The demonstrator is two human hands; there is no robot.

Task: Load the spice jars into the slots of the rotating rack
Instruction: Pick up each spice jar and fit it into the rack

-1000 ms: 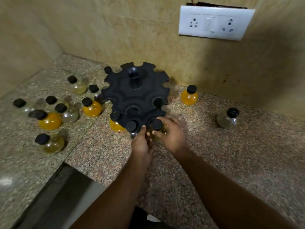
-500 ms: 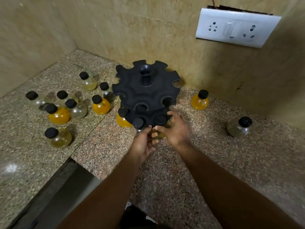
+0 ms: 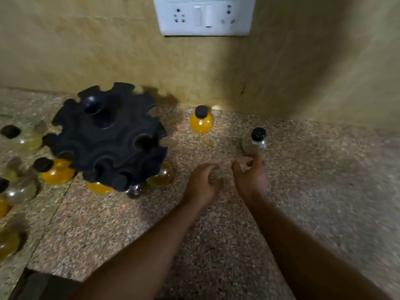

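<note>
1. As both bare hands hover over the granite counter (image 3: 324, 191), the right hand (image 3: 252, 180) reaches toward the clear jar (image 3: 253, 142) at 1 o'clock, fingers spread and curled, one fingertip at or just short of the glass; contact cannot be confirmed. It holds nothing.

2. At 12 o'clock of centre frame, the left hand (image 3: 202, 182) hangs loosely curled and empty, near the right hand.

3. The step in hand appears to be fetching the next jar. A sound grip would wrap the round belly below the black cap, lift it upright, and feed the neck into an open notch of the rack (image 3: 106, 137).

4. The black rotating rack stands at 9 o'clock, scalloped slots ringing its tiers. Several lower slots already carry jars, caps out, amber and clear bulbs hanging below the rim; upper notches look vacant.

5. An orange jar (image 3: 201, 122) waits at 12 o'clock by the wall, well apart from the rack. More jars crowd the far 9 o'clock edge, blurred.
</note>
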